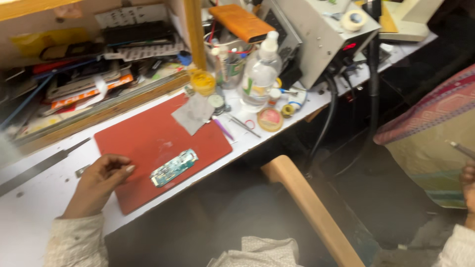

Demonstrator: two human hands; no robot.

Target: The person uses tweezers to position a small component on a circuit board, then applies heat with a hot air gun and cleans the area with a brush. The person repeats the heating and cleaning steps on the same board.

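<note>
The left hand (101, 179) rests loosely curled, holding nothing, on the red mat (148, 143) beside the bare circuit board (173, 167). The right hand (467, 190), away from the table (29, 217), grips a thin tool (460, 148); board work looks unstarted.

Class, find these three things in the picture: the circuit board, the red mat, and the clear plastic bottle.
circuit board (173, 167), head view, middle of the board.
red mat (143, 141), head view, bare patch above the board.
clear plastic bottle (259, 74), head view, the bottle's body.
</note>
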